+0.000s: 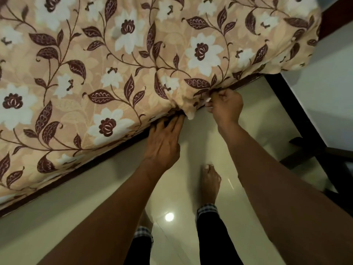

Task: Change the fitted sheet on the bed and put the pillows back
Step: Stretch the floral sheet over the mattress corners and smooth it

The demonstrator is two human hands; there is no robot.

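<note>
I see the fitted sheet (133,64), matte beige cloth with white flowers and maroon leaves, lying over the mattress. Its hem is puckered at the side edge. Left grip (164,142): fingers straight, spread, pressing the hem against the dark bed frame (76,172). Right grip (226,106): curled, pinching the bunched hem just beside. Glossy cream floor (257,115) below.

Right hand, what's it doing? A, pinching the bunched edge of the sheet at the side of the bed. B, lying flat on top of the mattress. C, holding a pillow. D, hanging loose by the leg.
A: the right hand has its fingers curled round a gathered fold at the lower edge of the sheet.
</note>
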